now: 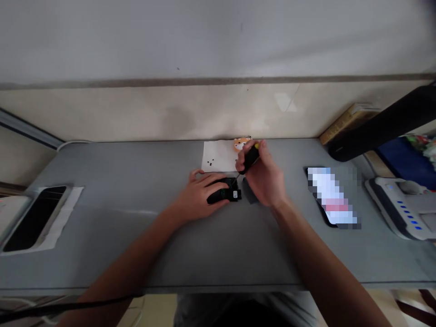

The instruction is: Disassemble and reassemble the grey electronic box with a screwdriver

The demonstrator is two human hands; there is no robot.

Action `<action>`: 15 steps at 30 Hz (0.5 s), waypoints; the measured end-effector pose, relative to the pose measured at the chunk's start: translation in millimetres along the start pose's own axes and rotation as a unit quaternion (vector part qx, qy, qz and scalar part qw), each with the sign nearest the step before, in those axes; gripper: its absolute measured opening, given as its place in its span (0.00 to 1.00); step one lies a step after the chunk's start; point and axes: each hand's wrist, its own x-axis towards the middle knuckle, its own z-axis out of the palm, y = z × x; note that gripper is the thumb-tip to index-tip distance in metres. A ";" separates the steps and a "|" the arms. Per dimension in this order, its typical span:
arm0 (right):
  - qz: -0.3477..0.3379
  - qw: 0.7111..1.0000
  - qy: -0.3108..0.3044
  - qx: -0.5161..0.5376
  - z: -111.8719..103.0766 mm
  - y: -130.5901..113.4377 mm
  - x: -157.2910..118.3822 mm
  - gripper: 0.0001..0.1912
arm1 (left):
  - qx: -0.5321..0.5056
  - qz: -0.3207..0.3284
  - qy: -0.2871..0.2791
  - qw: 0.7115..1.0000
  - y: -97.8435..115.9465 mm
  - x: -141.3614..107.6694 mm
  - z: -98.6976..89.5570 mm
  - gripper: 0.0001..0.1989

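Note:
A small black device [220,195] with a white label lies on the grey table [218,254]. My left hand [200,196] holds it from the left, fingers over its top and side. My right hand [264,175] is closed around a black screwdriver [251,158] with a yellow end, tilted so that its thin shaft reaches down to the device; the tip's exact contact is too small to tell. Behind them is a white sheet [218,153] with several tiny black pieces [210,162] and an orange-and-white animal-face item [240,144]. A dark flat piece [250,193] lies partly under my right hand.
A lit phone [330,197] lies to the right, beside a white-grey device with blue lights [405,209]. At the back right are a black cylinder [381,122] and a box [347,120]. A dark phone [36,218] lies at the far left. The wall closes off the back.

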 end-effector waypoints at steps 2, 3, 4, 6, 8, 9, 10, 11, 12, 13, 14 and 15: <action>-0.014 1.000 0.002 0.019 -1.6 -1.2 -0.8 0.24 | -0.003 0.004 -0.006 1.000 -1.2 -0.7 -2.1 0.13; -0.018 0.999 0.004 0.027 -2.4 -0.7 -1.3 0.25 | -0.006 0.005 -0.008 1.000 -1.7 -0.9 -2.4 0.13; -0.017 0.999 0.004 0.031 -3.1 0.2 -1.8 0.27 | -0.009 0.005 -0.008 1.000 -2.0 -1.1 -2.2 0.13; -0.003 1.000 0.005 0.024 -4.2 2.8 -2.1 0.29 | -0.015 0.006 -0.005 1.000 -1.8 -0.9 -0.7 0.13; 0.002 1.000 0.007 0.009 -4.9 4.7 -1.4 0.29 | -0.018 0.005 -0.001 1.000 -0.7 -0.1 2.0 0.13; -0.002 1.000 0.011 0.005 -5.2 4.7 -0.6 0.29 | -0.018 0.004 0.004 1.000 0.0 0.4 3.5 0.13; -0.005 1.000 0.014 0.004 -5.6 4.1 0.2 0.29 | -0.017 0.003 0.009 1.000 0.6 1.0 4.9 0.14; -0.005 1.000 0.015 0.005 -6.2 2.8 1.1 0.28 | -0.016 0.004 0.012 1.000 1.2 1.6 6.4 0.15; -0.001 1.000 0.013 0.007 -7.1 1.1 1.8 0.28 | -0.014 0.006 0.015 1.000 1.6 2.2 7.6 0.15; 0.004 1.000 0.010 0.011 -8.3 -0.7 2.2 0.28 | -0.012 0.011 0.016 1.000 1.8 2.6 8.7 0.16; 0.006 1.000 0.006 0.018 -9.7 -2.4 2.3 0.27 | -0.009 0.014 0.015 1.000 1.9 2.9 9.4 0.16; 0.007 1.000 0.004 0.028 -11.2 -3.6 2.1 0.25 | -0.005 0.017 0.015 1.000 1.9 3.1 10.0 0.16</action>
